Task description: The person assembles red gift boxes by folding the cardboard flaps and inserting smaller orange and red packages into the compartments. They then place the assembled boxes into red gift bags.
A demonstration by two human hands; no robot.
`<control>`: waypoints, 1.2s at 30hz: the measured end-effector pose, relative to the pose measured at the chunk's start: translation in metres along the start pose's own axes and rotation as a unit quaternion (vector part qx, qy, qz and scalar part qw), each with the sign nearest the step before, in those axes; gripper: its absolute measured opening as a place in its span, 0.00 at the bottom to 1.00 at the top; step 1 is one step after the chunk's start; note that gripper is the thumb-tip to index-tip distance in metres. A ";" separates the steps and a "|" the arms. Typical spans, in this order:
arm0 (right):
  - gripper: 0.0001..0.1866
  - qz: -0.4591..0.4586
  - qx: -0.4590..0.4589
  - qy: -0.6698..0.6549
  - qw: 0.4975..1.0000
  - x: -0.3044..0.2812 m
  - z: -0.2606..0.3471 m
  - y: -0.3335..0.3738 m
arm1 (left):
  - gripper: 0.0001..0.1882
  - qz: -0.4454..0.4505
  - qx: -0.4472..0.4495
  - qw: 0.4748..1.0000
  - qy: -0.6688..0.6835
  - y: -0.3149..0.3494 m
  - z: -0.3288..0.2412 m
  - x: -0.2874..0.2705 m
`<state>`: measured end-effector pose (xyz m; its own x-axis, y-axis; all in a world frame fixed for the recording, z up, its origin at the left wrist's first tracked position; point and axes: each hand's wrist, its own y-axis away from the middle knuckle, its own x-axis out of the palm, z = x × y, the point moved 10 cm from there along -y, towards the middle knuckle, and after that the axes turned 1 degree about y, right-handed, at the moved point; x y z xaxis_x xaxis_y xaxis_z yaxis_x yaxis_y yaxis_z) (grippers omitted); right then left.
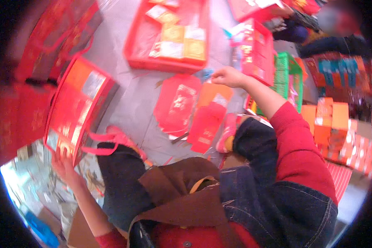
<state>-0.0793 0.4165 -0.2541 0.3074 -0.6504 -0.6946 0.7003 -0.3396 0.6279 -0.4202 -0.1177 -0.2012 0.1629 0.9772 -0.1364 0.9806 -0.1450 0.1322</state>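
Observation:
My left hand (65, 166) is at the near end of a red gift bag (77, 118), its fingers stretched out against the rim and the packets there. Orange and silver packets (94, 84) fill the bag, and red ribbon handles (99, 142) hang at its side. My right hand (228, 77) is closed in a pinch above the floor; what it holds, if anything, I cannot make out. A small blue piece (206, 74) shows just left of its fingertips. Below lie red paper envelopes (178, 103) and an orange-and-red one (208, 118).
A red plastic crate (130, 62) with yellow packets stands ahead. To the right are a red box (258, 51), a green basket (282, 74) and stacked orange boxes (332, 122). More red bags (18, 118) stand at left. Another person sits at the upper right.

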 end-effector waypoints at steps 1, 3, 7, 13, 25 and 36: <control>0.21 -0.111 0.045 0.087 0.989 -0.027 -0.050 0.034 | 0.28 0.017 -0.015 1.000 0.013 0.019 -0.023 0.022; 0.22 -0.230 0.158 0.067 0.958 -0.059 -0.159 0.094 | 0.27 0.068 -0.030 0.997 0.031 0.041 -0.061 0.061; 0.25 -0.304 0.243 0.145 0.910 -0.055 -0.252 0.130 | 0.23 0.196 0.045 0.978 -0.055 0.085 -0.161 0.136; 0.15 -0.258 0.280 0.113 0.918 0.000 -0.329 0.082 | 0.19 0.295 0.068 0.929 -0.210 0.154 -0.205 0.216; 0.18 -0.271 -0.050 0.040 0.961 -0.043 -0.010 0.189 | 0.13 0.415 0.078 0.900 -0.103 0.198 -0.178 0.264; 0.15 -0.224 -0.086 -0.029 0.970 0.103 0.205 0.032 | 0.11 0.292 -0.101 0.945 0.107 0.110 -0.127 0.312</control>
<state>-0.1572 0.1998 -0.2336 -0.0862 -0.5033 -0.8598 0.8540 -0.4818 0.1965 -0.2752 0.1906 -0.1043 0.6222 0.7522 0.2170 0.6866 -0.6575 0.3104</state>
